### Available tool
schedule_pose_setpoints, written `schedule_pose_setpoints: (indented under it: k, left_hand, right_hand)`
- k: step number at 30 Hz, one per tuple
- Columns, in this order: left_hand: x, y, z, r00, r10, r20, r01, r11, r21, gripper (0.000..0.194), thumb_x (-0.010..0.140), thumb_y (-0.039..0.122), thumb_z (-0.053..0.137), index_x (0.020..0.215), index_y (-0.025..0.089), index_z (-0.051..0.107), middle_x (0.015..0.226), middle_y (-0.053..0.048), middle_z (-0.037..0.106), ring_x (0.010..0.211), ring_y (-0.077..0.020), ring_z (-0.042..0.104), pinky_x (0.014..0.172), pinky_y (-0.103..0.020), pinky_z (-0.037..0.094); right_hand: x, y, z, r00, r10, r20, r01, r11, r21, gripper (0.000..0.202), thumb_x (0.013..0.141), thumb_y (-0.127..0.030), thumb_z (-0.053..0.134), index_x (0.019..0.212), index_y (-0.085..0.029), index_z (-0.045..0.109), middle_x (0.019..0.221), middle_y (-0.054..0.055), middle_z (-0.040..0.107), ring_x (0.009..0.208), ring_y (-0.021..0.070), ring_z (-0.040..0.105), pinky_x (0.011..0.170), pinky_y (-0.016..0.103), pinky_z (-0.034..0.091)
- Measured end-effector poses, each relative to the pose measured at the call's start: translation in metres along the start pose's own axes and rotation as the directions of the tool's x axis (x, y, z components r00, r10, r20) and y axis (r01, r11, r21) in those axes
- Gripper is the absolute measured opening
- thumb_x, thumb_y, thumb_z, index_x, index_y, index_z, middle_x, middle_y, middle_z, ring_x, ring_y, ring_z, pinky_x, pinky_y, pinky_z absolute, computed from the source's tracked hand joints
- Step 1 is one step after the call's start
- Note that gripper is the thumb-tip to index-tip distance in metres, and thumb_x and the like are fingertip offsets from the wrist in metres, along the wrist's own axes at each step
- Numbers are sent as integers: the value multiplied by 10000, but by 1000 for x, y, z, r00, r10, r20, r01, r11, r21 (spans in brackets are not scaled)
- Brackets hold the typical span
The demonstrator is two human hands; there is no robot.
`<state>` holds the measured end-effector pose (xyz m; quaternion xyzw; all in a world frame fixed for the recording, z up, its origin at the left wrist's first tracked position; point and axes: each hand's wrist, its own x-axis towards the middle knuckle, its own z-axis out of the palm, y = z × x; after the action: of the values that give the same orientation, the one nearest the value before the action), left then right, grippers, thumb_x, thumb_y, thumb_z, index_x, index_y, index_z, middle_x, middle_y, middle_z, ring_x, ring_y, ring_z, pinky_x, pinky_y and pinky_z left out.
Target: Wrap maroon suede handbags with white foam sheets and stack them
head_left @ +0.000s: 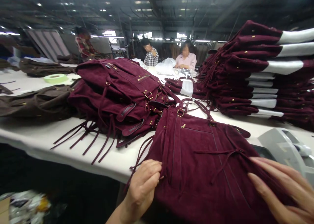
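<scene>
A burgundy suede bag point(201, 165) is laid flat on the near edge of the white table point(44, 139), its lower part hanging toward the camera. Its left edge is pinched by the left hand point(143, 184), the fingers curled and closed on the suede just where thin tassels fall over the table edge. The right hand point(282, 188) is laid on the bag's right side, fingers stretched out flat and loose, nothing being gripped. Just behind the bag, a heap of like bags point(117, 93) is piled, straps trailing over the tabletop. To the right, a taller stack point(255, 73) of folded burgundy bags is seen, with white paper ends showing at the right. A grey device point(282, 145) is set near the right hand, partly hidden by the bag. Brown bags point(36, 102) are spread at the left, and a green tape roll point(56, 78) lies beyond them. At the far end of the table, three people point(169, 55) are seated or standing at work, well apart from the hands
</scene>
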<state>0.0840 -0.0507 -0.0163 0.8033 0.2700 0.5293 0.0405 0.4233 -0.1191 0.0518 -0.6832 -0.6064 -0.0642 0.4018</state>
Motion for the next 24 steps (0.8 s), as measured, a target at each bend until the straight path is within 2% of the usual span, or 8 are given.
schedule_pose_setpoints:
  k: [2,6,8,11,14,17,21,24]
  left_hand:
    - [10,2,-3,996,67,66,-65,997,-32,294,841,-46,507,1004,188,577,953,-61,705,971,-177,656,900,-376,549]
    - [17,5,-7,982,113,151,-114,994,-2,261,830,-71,488,922,159,574,954,-55,708,977,-153,646,972,-377,504]
    - [15,4,-8,984,104,146,-108,994,19,259,831,-66,484,907,164,575,944,-43,708,966,-146,644,976,-372,498]
    - [9,1,-9,988,104,117,-109,994,32,259,844,-44,467,900,182,579,933,-32,706,960,-149,641,968,-377,496]
    - [6,0,-12,992,100,77,-104,993,59,265,839,-45,457,883,185,581,919,-32,706,936,-159,640,929,-370,501]
    - [1,3,-12,999,38,24,-40,994,98,246,839,-46,484,872,180,575,882,-30,694,886,-164,633,857,-344,502]
    - [-8,7,-6,984,-175,-18,176,972,156,166,883,33,504,906,189,557,841,-40,636,813,-183,604,760,-338,495]
    - [-12,9,-4,944,-328,13,317,921,227,35,910,206,563,941,199,546,852,-49,603,794,-215,586,720,-364,489]
  right_hand:
    - [30,-30,20,939,-297,174,277,952,131,390,855,-463,565,1242,-431,591,1287,36,591,1181,319,564,1037,543,464]
    - [87,-82,81,688,-677,262,587,731,349,475,918,-114,404,1333,-303,538,1364,34,548,1288,234,470,1072,481,430]
    - [107,-102,111,566,-763,312,648,645,405,585,851,-16,371,1367,-255,507,1399,47,521,1337,221,407,1099,473,381]
    - [120,-125,145,390,-812,435,679,572,460,609,745,26,428,1295,-198,564,1249,84,615,1209,223,503,1052,447,388]
    - [122,-139,161,308,-783,540,633,593,498,432,641,37,471,954,-186,669,909,38,667,921,193,573,925,387,435]
    - [134,-138,166,396,-696,599,412,718,561,200,608,-20,496,700,-178,576,727,0,602,755,162,546,753,303,454]
    - [177,-117,171,719,-290,631,-47,886,461,40,689,-169,531,727,-179,539,677,-10,574,642,140,554,627,253,461]
    - [200,-99,172,884,15,467,-124,971,203,209,751,-269,589,908,-135,622,859,84,638,804,224,621,754,342,502]
